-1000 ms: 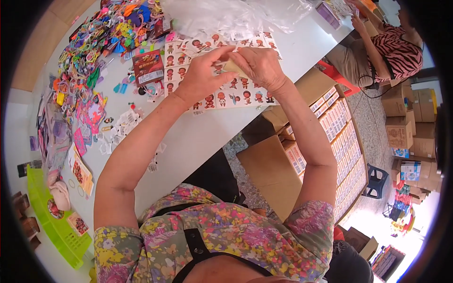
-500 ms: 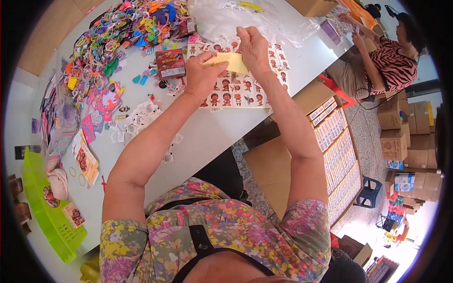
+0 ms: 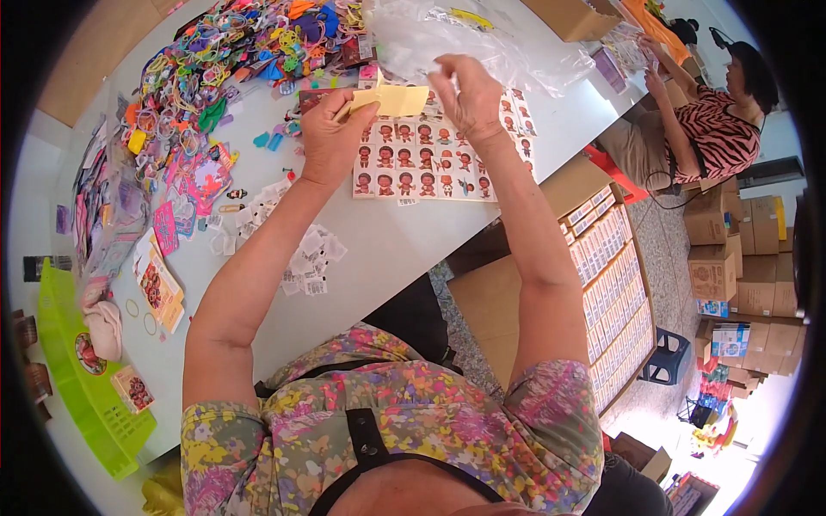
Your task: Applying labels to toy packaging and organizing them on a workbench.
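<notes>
Between the thumb and fingers of my left hand is a pale yellow folded paper piece, with a small flap standing up near the thumb. My right hand is just off the paper's right end, thumb and fingers apart and curved; I see nothing between them. Both hands are above a white sheet of cartoon-figure stickers lying on the table. A dark red packet lies partly hidden behind my left hand.
A large heap of colourful small trinkets covers the far left of the white table. Small white labels lie by my left forearm. Clear plastic bags spread beyond my hands. A carton of small boxes stands at right; a co-worker sits farther off.
My right hand has let go of the yellow paper and opened, moving slightly right. My left hand has shifted left with the paper, uncovering more of the sticker sheet.
</notes>
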